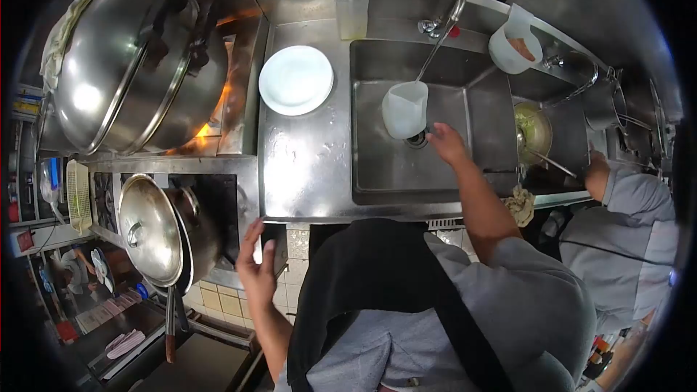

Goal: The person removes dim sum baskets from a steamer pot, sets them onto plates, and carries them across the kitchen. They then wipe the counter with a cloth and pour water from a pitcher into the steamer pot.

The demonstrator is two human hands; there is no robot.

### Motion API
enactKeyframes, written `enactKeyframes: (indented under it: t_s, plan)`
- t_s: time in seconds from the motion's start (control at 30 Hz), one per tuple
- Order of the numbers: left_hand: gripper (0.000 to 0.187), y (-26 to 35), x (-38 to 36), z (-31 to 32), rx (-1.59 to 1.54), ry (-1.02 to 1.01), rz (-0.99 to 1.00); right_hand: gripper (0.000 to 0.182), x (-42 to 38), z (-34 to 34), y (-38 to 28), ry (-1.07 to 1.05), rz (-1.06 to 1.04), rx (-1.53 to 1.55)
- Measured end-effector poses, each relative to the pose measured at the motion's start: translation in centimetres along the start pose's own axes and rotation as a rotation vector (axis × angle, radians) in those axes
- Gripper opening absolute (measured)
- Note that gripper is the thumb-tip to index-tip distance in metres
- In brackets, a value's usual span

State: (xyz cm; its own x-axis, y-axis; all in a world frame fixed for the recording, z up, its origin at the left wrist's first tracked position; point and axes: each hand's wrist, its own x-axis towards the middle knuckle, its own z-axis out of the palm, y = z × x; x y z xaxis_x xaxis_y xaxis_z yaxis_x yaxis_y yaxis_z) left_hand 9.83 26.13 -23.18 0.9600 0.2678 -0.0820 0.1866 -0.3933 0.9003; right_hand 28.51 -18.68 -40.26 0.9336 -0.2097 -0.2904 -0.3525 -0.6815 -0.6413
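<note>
Water runs from the tap [459,9] into a translucent white plastic jug [404,110] in the sink [443,170]. My right hand [446,144] is at the jug's lower right, by the handle side, with its fingers curled; whether it grips the handle is hard to make out. My left hand [258,265] is held over the counter's front edge, beside the stove, its fingers apart and nothing in it. A white plate [296,80] lies on the steel counter [301,174] to the left of the sink.
Flames burn under large steel vessels [109,65] at the left. A lidded pot [150,232] stands on the stove. A soap bottle [351,7] is behind the sink. A co-worker [617,239] stands at the right, near a bowl [534,134] and another jug [514,47].
</note>
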Motion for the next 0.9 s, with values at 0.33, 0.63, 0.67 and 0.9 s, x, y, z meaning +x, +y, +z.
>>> enactKeyframes:
  t_s: [0.33,0.63,0.67,0.9]
  plan:
    - [0.034,-4.7,4.1,3.1,0.224,-0.221,0.324,0.036,-13.9,-3.4,5.8,0.192,0.023,-0.192]
    - [0.036,-9.1,8.0,8.7,0.518,-0.112,0.56,0.033,-15.5,-2.6,3.0,0.397,0.029,-0.292]
    - [0.037,-9.6,7.9,9.1,0.554,-0.081,0.572,0.034,-15.6,-2.6,3.0,0.402,0.037,-0.285]
    - [0.063,-9.2,7.6,9.9,0.774,-0.036,0.578,0.035,-15.8,-2.9,2.5,0.313,0.097,-0.315]
